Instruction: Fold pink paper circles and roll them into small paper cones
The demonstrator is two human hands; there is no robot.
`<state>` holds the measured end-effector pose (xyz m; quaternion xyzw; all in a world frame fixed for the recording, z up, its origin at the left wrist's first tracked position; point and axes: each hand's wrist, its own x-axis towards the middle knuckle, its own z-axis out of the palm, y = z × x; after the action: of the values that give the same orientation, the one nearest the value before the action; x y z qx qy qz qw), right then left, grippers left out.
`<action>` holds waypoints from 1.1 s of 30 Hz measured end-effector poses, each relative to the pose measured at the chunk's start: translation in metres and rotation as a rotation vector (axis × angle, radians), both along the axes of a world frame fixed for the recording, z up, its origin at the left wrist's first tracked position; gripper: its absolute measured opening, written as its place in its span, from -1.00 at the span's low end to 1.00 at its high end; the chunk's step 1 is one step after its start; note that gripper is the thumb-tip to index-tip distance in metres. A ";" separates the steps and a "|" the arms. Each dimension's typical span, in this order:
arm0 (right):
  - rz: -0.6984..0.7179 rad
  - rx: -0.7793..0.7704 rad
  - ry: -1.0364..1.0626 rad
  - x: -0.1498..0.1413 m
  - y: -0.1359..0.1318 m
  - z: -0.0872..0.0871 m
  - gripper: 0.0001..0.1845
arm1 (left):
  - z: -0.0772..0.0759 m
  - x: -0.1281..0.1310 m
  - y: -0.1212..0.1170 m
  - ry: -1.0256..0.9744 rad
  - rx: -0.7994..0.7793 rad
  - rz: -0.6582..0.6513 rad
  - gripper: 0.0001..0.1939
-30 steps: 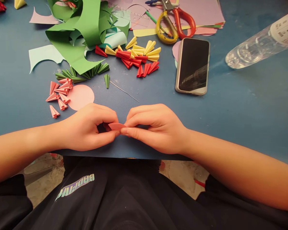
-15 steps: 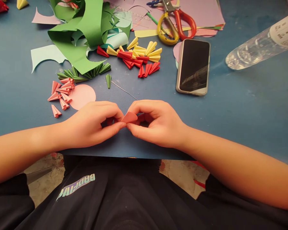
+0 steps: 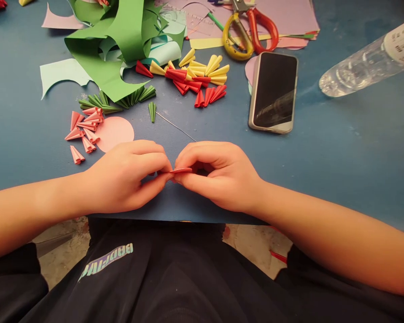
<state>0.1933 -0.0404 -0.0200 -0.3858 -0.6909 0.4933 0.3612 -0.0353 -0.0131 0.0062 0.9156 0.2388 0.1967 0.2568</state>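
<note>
Near the table's front edge, my left hand [image 3: 131,177] and my right hand [image 3: 220,175] meet fingertip to fingertip. Between them is a small piece of pink paper [image 3: 182,170], seen almost edge-on and pinched by both thumbs and forefingers; part of it is hidden behind the fingers. A flat pink paper circle [image 3: 116,133] lies just beyond my left hand. Beside it are several pink paper cones [image 3: 87,128]. A thin metal needle [image 3: 175,125] rests past my hands, its upper end close to a green paper cone [image 3: 151,112].
Green paper offcuts [image 3: 124,31] are heaped at the back left, over more green cones [image 3: 134,98]. Red and yellow cones [image 3: 195,76] lie mid-table. Scissors [image 3: 247,36] rest on paper sheets behind a phone [image 3: 274,92]. A clear bottle [image 3: 360,65] lies at right.
The pink paper has turned between my fingertips, from a broader face half a second ago to nearly edge-on now. Both hands stay together, having shifted only slightly.
</note>
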 end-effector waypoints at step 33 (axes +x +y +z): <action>-0.180 0.342 -0.055 0.005 0.007 -0.009 -0.92 | -0.017 0.000 0.002 -0.252 -0.388 0.324 -0.85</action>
<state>0.1988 -0.0336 -0.0289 -0.3925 -0.7369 0.3236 0.4451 -0.0349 -0.0108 -0.0105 0.7676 0.3814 0.2982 0.4200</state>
